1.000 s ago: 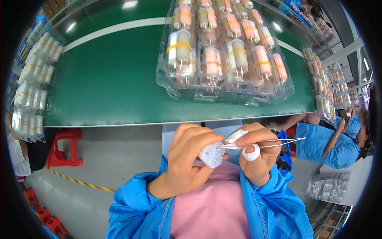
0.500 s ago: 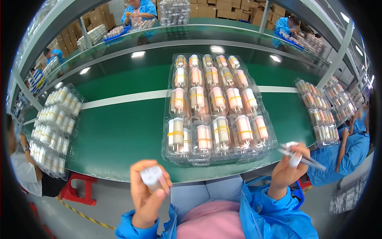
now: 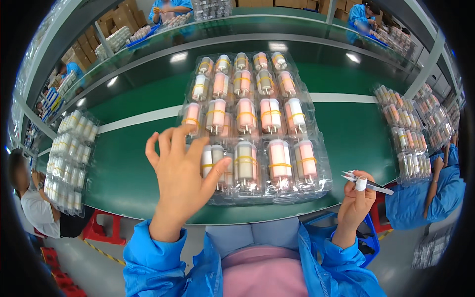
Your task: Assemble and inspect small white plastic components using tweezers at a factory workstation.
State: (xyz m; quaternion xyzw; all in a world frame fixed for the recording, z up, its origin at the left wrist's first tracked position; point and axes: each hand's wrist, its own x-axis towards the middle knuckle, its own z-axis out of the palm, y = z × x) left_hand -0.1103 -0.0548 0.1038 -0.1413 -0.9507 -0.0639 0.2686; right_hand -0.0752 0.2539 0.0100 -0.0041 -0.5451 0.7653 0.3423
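Stretched over the near left part of a clear plastic tray stack (image 3: 321, 178), my left hand (image 3: 180, 173) is open, with fingers spread and nothing visible in them. It covers part of the near-left cells. Beside its thumb sits a banded bundle of white and grey cylinders (image 3: 213, 161). Further bundles, pink, white and grey with yellow bands and metal prongs, such as a pink bundle (image 3: 280, 161), fill the tray in rows. Off the tray's near right corner, my right hand (image 3: 355, 200) is closed round metal tweezers (image 3: 378, 187). A white wrap (image 3: 361, 184) covers one finger.
Filled trays stand at the left (image 3: 64, 173) and right (image 3: 413, 148) of the green table (image 3: 128, 163). Co-workers sit at both sides and across. A red stool (image 3: 104, 227) is at lower left, a blue bin (image 3: 368, 242) at lower right.
My left hand has moved forward from the table's near edge to above the tray. The bundle it held is out of its fingers, which have spread. My right hand keeps the tweezers.
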